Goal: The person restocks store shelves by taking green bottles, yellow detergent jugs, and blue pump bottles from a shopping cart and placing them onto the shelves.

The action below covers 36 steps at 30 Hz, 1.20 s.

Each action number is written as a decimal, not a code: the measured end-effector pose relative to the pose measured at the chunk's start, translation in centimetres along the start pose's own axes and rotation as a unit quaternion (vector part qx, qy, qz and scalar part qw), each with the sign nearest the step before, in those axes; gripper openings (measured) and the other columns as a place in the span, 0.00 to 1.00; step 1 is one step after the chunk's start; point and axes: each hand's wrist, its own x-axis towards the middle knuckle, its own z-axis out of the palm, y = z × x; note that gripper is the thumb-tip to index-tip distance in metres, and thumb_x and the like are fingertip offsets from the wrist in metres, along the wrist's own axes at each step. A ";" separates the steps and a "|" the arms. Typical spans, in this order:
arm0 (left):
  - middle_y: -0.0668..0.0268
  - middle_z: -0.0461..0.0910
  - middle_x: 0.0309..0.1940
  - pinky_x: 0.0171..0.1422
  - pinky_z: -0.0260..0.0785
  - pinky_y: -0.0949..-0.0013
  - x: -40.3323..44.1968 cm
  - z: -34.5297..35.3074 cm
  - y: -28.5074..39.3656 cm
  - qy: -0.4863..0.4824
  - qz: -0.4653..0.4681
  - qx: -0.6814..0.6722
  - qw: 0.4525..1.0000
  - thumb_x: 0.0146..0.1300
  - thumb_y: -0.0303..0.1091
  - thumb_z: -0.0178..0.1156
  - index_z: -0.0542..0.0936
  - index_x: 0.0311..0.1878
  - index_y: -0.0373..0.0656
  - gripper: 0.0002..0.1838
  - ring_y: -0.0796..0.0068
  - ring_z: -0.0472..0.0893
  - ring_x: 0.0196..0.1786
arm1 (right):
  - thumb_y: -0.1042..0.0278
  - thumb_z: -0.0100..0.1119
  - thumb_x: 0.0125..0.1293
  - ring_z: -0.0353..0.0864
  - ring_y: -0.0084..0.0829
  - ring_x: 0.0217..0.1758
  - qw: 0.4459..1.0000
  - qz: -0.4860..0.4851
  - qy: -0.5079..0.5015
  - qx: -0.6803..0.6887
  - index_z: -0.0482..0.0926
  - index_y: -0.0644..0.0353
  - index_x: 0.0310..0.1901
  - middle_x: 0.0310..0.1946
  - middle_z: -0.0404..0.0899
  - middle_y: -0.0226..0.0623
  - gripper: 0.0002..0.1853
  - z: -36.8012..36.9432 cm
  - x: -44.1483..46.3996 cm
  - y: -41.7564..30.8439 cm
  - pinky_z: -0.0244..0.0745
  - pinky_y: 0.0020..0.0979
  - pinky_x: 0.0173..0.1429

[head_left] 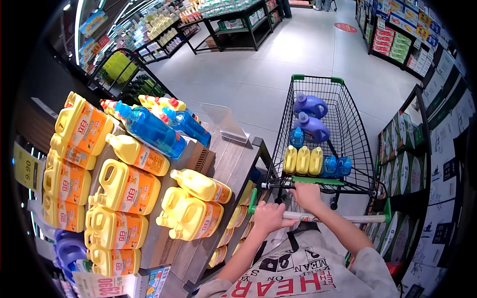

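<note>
My left hand (270,217) is closed round the left part of the handlebar (338,217) of a shopping cart (350,119). Further forward, my right hand (306,196) has its fingers curled at the green-edged rear rim of the basket. Inside the cart lie two purple bottles (313,128), a blue bottle (296,137), several yellow bottles (303,160) in a row and blue bottles (343,167) beside them. Left of the cart, a display (159,218) carries yellow jugs with orange labels (130,186) and large blue bottles (151,130).
A clear sign holder (226,124) stands on the display's front corner, close to the cart's left side. Shelves of green-and-white packs (402,129) border the right side. Pale floor (248,89) stretches ahead towards a black-framed table (233,37) and a shelf (397,42).
</note>
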 end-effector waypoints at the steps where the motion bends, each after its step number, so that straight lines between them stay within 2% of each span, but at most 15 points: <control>1: 0.68 0.69 0.10 0.27 0.59 0.66 -0.8 -0.1 -0.3 -0.008 0.004 -0.007 1.000 0.44 0.76 0.64 0.71 0.16 0.49 0.35 0.69 0.73 0.16 | 0.49 0.59 0.66 0.84 0.44 0.31 1.000 0.002 -0.001 -0.002 0.79 0.58 0.34 0.27 0.83 0.42 0.18 0.3 -0.3 -0.5 0.75 0.45 0.33; 5: 0.69 0.67 0.10 0.26 0.57 0.66 -2.0 -0.3 -0.7 0.019 0.019 -0.012 1.000 0.42 0.77 0.64 0.69 0.15 0.49 0.36 0.69 0.70 0.15 | 0.52 0.60 0.67 0.84 0.46 0.35 0.999 0.028 -0.009 0.018 0.78 0.60 0.34 0.30 0.83 0.44 0.17 0.5 -1.8 -1.5 0.76 0.46 0.37; 8: 0.70 0.68 0.11 0.27 0.57 0.65 -2.7 -0.7 -1.1 0.006 0.016 -0.035 0.999 0.41 0.76 0.65 0.71 0.16 0.49 0.36 0.70 0.71 0.15 | 0.54 0.62 0.66 0.85 0.42 0.37 0.998 -0.049 -0.042 0.000 0.81 0.62 0.41 0.31 0.83 0.45 0.16 0.2 -1.3 -0.1 0.79 0.43 0.42; 10: 0.70 0.69 0.12 0.27 0.57 0.66 -2.7 -1.0 -0.9 -0.005 0.009 -0.053 0.999 0.44 0.75 0.64 0.70 0.16 0.50 0.34 0.71 0.72 0.16 | 0.56 0.64 0.64 0.84 0.43 0.39 0.947 -0.088 -0.198 0.236 0.81 0.64 0.45 0.34 0.84 0.47 0.18 -3.5 1.0 0.6 0.78 0.40 0.45; 12: 0.71 0.69 0.13 0.28 0.57 0.66 -3.3 -1.4 -1.5 -0.027 0.011 -0.069 0.997 0.47 0.74 0.63 0.70 0.17 0.51 0.33 0.72 0.72 0.17 | 0.59 0.63 0.64 0.85 0.37 0.36 0.930 0.026 -0.199 0.309 0.82 0.65 0.43 0.32 0.85 0.43 0.16 -4.6 3.4 1.5 0.78 0.35 0.43; 14: 0.71 0.70 0.14 0.29 0.59 0.66 -3.6 -1.3 -1.6 -0.049 0.010 -0.077 0.996 0.51 0.69 0.64 0.70 0.18 0.51 0.30 0.71 0.74 0.19 | 0.63 0.62 0.64 0.85 0.34 0.33 0.924 0.112 -0.093 0.353 0.83 0.68 0.40 0.29 0.85 0.44 0.14 -0.3 6.0 5.2 0.77 0.33 0.41; 15: 0.72 0.70 0.16 0.30 0.60 0.66 -3.9 -1.2 -1.9 -0.066 0.009 -0.089 0.994 0.47 0.59 0.68 0.71 0.20 0.51 0.23 0.71 0.74 0.21 | 0.65 0.60 0.63 0.84 0.35 0.32 0.921 0.148 -0.065 0.353 0.84 0.67 0.38 0.28 0.85 0.44 0.12 2.1 7.4 7.2 0.78 0.34 0.40; 16: 0.72 0.70 0.16 0.30 0.60 0.66 -4.3 -1.2 -1.9 -0.078 0.008 -0.093 0.993 0.47 0.59 0.68 0.71 0.20 0.51 0.23 0.71 0.74 0.21 | 0.66 0.59 0.62 0.84 0.35 0.30 0.908 0.201 -0.041 0.366 0.84 0.69 0.36 0.26 0.84 0.45 0.12 6.2 8.2 10.1 0.77 0.34 0.38; 17: 0.72 0.69 0.17 0.30 0.59 0.67 -4.7 -1.2 -2.0 -0.095 0.010 -0.085 0.992 0.47 0.52 0.65 0.72 0.22 0.52 0.17 0.72 0.74 0.22 | 0.65 0.61 0.60 0.84 0.35 0.28 0.845 0.303 -0.059 0.436 0.84 0.71 0.34 0.26 0.84 0.44 0.14 8.5 9.0 11.7 0.77 0.35 0.37; 18: 0.73 0.69 0.18 0.30 0.59 0.67 -4.9 -1.2 -2.1 -0.111 0.011 -0.077 0.991 0.46 0.45 0.62 0.73 0.23 0.52 0.11 0.74 0.74 0.22 | 0.63 0.62 0.59 0.83 0.36 0.27 0.837 0.354 -0.066 0.412 0.84 0.73 0.33 0.25 0.83 0.43 0.16 11.6 9.5 13.7 0.76 0.35 0.36; 20: 0.74 0.66 0.17 0.30 0.58 0.68 -4.6 -1.5 -2.1 -0.114 -0.002 -0.094 0.989 0.46 0.40 0.61 0.74 0.24 0.53 0.06 0.75 0.72 0.22 | 0.61 0.64 0.57 0.84 0.37 0.29 0.823 0.394 -0.112 0.395 0.83 0.73 0.33 0.28 0.84 0.45 0.17 16.4 10.3 15.6 0.76 0.36 0.37; 24: 0.74 0.66 0.17 0.29 0.57 0.69 -4.9 -1.6 -2.5 -0.119 0.001 -0.076 0.990 0.46 0.38 0.60 0.75 0.24 0.52 0.04 0.76 0.72 0.22 | 0.59 0.66 0.59 0.84 0.38 0.34 0.812 0.420 -0.039 0.405 0.82 0.74 0.37 0.33 0.84 0.47 0.20 22.0 11.4 15.3 0.75 0.38 0.40; 26: 0.74 0.65 0.17 0.28 0.56 0.70 -4.8 -1.8 -2.8 -0.125 0.001 -0.072 0.990 0.46 0.37 0.60 0.75 0.24 0.52 0.04 0.76 0.72 0.22 | 0.59 0.66 0.60 0.82 0.36 0.31 0.695 0.465 0.022 0.548 0.82 0.71 0.36 0.30 0.83 0.43 0.18 23.2 11.7 14.7 0.75 0.38 0.38; 27: 0.74 0.65 0.17 0.28 0.57 0.70 -4.6 -1.8 -3.0 -0.120 0.001 -0.080 0.989 0.45 0.37 0.60 0.74 0.23 0.52 0.04 0.76 0.72 0.22 | 0.63 0.66 0.61 0.80 0.32 0.30 0.597 0.512 0.024 0.617 0.81 0.67 0.33 0.28 0.82 0.40 0.13 22.6 12.0 14.5 0.73 0.35 0.35; 36: 0.74 0.67 0.19 0.33 0.60 0.70 -4.7 -1.8 -3.5 -0.102 0.007 -0.079 0.992 0.47 0.34 0.58 0.71 0.24 0.52 0.05 0.75 0.72 0.26 | 0.73 0.61 0.62 0.79 0.31 0.27 0.659 0.467 -0.056 0.587 0.78 0.67 0.33 0.26 0.79 0.39 0.05 18.5 11.8 13.7 0.73 0.34 0.32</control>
